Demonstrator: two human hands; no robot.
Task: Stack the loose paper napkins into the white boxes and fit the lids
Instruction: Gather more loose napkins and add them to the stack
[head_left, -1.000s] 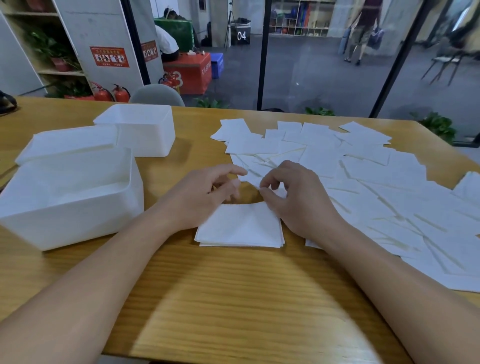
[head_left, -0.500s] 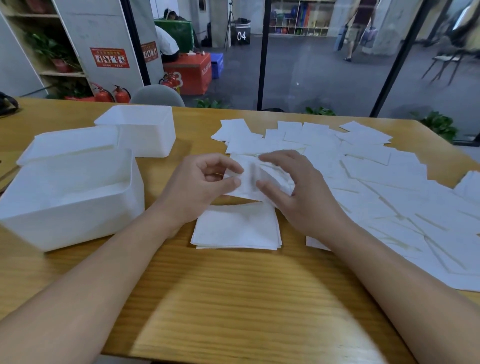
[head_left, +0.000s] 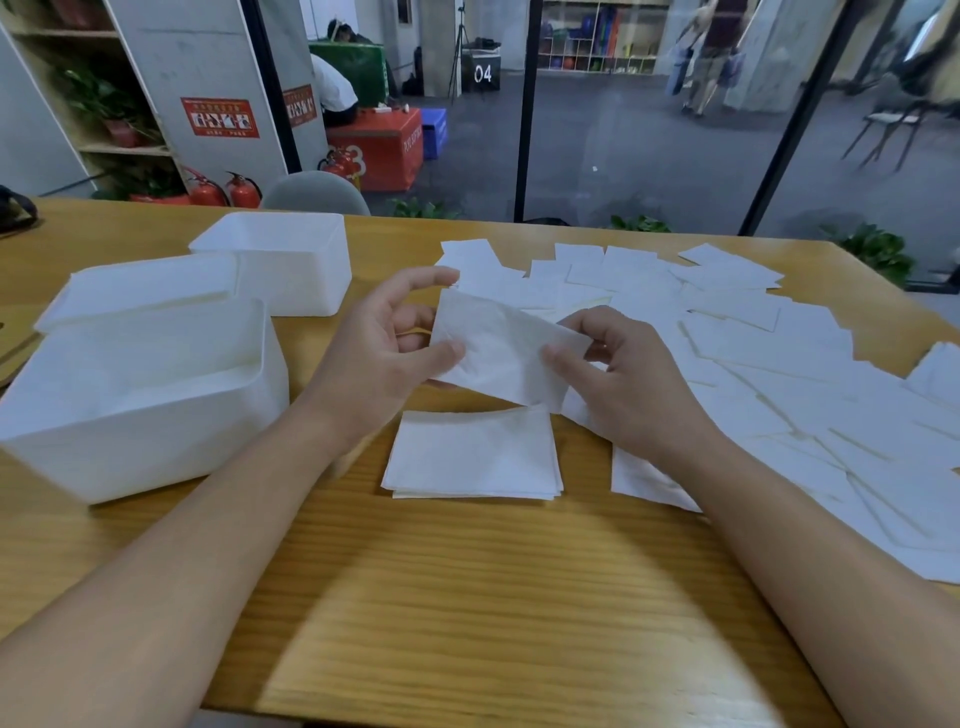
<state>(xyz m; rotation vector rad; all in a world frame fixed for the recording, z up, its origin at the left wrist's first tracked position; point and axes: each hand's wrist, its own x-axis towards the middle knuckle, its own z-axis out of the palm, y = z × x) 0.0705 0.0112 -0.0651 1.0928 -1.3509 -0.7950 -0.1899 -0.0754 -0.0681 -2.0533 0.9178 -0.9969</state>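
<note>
Both hands, left hand and right hand, pinch one thin white paper napkin above the small squared napkin pile on the wooden table. Gathering looks underway; next, lay it flush on the pile, beside the open white plastic box

Wooden table before glass wall (grey floor beyond), shelves left.

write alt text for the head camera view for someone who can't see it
Both hands, left hand and right hand, pinch one white napkin above a small neat stack of napkins on a wooden table. Two open white boxes stand at the left; loose napkins spread across the right.
</note>
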